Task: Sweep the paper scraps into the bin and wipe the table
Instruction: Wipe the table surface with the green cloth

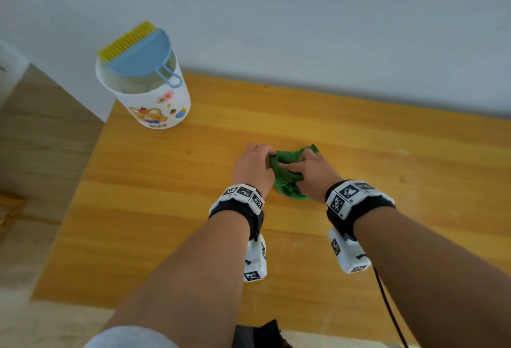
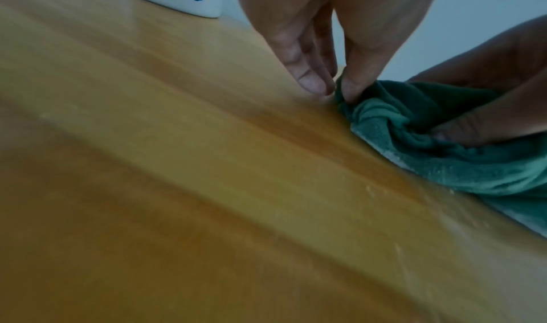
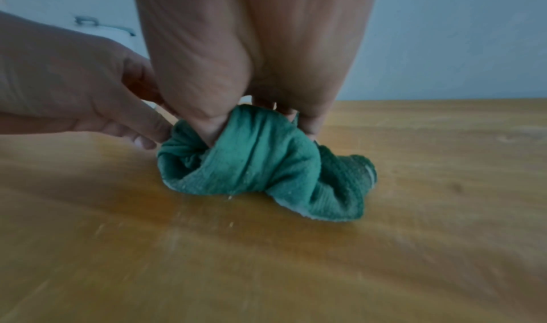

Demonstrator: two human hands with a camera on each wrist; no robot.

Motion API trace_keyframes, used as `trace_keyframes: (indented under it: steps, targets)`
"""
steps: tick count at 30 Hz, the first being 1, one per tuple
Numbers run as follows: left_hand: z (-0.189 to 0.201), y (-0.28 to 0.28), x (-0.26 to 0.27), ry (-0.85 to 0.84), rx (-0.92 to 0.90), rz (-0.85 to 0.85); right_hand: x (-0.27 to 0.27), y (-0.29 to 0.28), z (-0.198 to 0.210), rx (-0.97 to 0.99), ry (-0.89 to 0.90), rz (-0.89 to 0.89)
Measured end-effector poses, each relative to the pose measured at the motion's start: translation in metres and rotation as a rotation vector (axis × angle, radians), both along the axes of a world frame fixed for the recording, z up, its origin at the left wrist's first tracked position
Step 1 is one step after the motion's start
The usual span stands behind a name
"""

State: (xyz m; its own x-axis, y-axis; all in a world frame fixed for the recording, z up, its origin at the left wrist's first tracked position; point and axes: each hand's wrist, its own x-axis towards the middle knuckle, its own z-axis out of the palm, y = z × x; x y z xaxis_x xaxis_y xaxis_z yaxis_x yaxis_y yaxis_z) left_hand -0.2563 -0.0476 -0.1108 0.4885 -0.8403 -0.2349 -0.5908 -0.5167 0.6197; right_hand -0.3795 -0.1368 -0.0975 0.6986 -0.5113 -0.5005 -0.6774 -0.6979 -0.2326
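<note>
Both hands are bunching a crumpled green terry cloth (image 1: 287,173) on the orange-yellow wooden worktop (image 1: 387,154), a little right of its middle. The left hand (image 1: 253,166) pinches the cloth's left edge between thumb and fingers (image 2: 311,80), which curl down onto it. The right hand (image 1: 312,175) has its fingers curled round the top of the bundle, with the lower folds resting on the wood.

No paper scraps can be made out on the worktop, only a few fine pale specks near the cloth in the wrist views. The white cylindrical bin with a bear picture (image 1: 154,99) stands at the far left corner, with a blue dustpan and yellow brush (image 1: 138,52) lying across its rim. So the sweeping looks done, and the step in hand is probably gathering the cloth for wiping.

To do it well, fold the cloth into a flat pad rather than a ball, so more of it meets the wood. Press with one palm and wipe in overlapping passes along the grain.

There is open room to the right and toward the near edge. The far edge runs just beside the pale wall, so strokes there should run sideways. Near the left edge, keep passes short of the bin, which could be knocked off the corner.
</note>
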Motion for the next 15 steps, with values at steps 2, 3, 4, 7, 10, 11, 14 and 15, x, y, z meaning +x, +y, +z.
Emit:
trace_keyframes:
  steps: [2, 3, 4, 7, 10, 11, 14, 15]
  targets:
    - [0.0, 0.013, -0.012, -0.013, 0.014, -0.008, -0.01, 0.012, -0.001, 0.003, -0.004, 0.004]
    - [0.0, 0.019, -0.018, -0.017, 0.025, -0.014, -0.014, 0.019, -0.001, 0.005, -0.006, 0.002]
    - [0.001, 0.025, -0.022, -0.019, 0.036, -0.017, -0.02, 0.025, -0.001, 0.005, -0.009, 0.001]
    - [0.005, 0.041, -0.034, -0.021, 0.049, -0.012, -0.035, 0.043, -0.003, 0.002, -0.016, 0.003]
    - [0.009, 0.057, -0.045, -0.04, 0.084, -0.035, -0.049, 0.061, -0.003, 0.0, -0.011, 0.007]
    - [0.01, 0.062, -0.049, -0.044, 0.096, -0.039, -0.053, 0.066, -0.004, 0.0, -0.007, 0.009]
    - [0.009, 0.076, -0.06, -0.026, 0.121, -0.026, -0.066, 0.082, -0.005, 0.002, -0.002, 0.018]
    - [0.01, 0.081, -0.064, -0.024, 0.132, -0.025, -0.071, 0.087, -0.005, 0.005, -0.003, 0.017]
